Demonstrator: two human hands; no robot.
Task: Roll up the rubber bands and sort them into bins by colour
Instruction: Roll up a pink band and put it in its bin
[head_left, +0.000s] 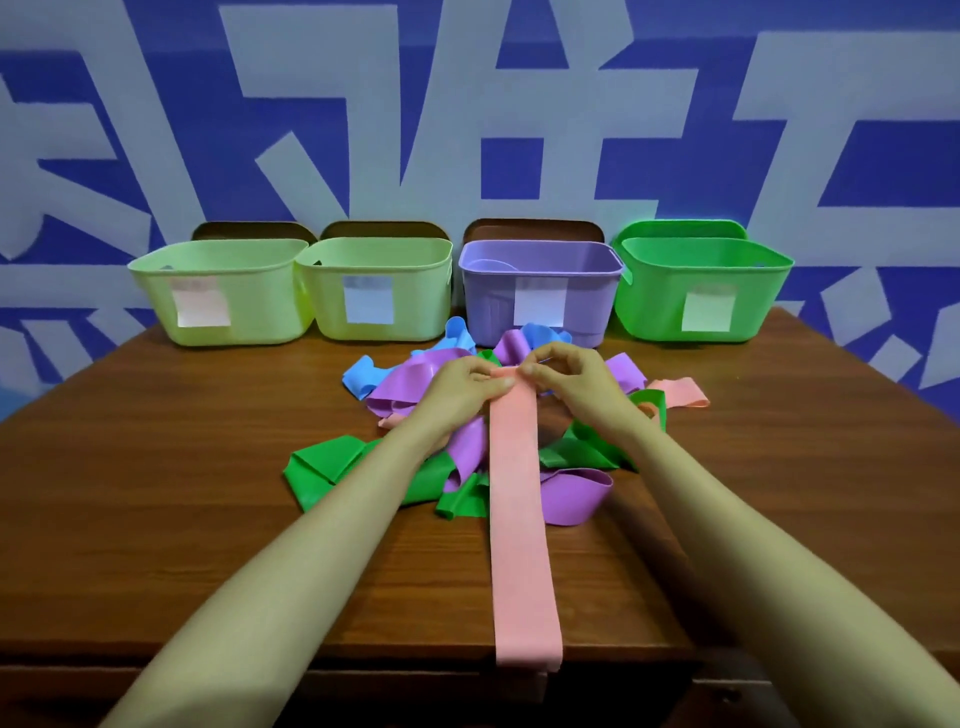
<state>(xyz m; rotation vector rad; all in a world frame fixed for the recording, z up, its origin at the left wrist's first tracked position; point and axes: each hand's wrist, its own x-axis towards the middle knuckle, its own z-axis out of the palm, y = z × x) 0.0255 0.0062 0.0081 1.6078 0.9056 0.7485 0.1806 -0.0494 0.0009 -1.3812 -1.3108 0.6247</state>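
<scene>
1. Brown wood grain covers the bench (156, 493) in the head view. Behind it a wall (467, 130) painted blue with large pale shapes is seen.
2. Four bins are lined up along the far edge: two pale yellow-green bins (249, 322), a purple bin (587, 312) and a green bin (649, 312). A paper label (201, 301) is stuck on the front of each.
3. A loose pile of bands (322, 462) in blue, purple, green and pink is heaped just in front of the bins.
4. A long pink band (519, 519) is laid flat across the pile, and its near end is draped over the bench's near edge.
5. The band's far end is pinched between thumb and fingertips by the left hand (462, 389) and the right hand (576, 379), which are held close together above the pile.
</scene>
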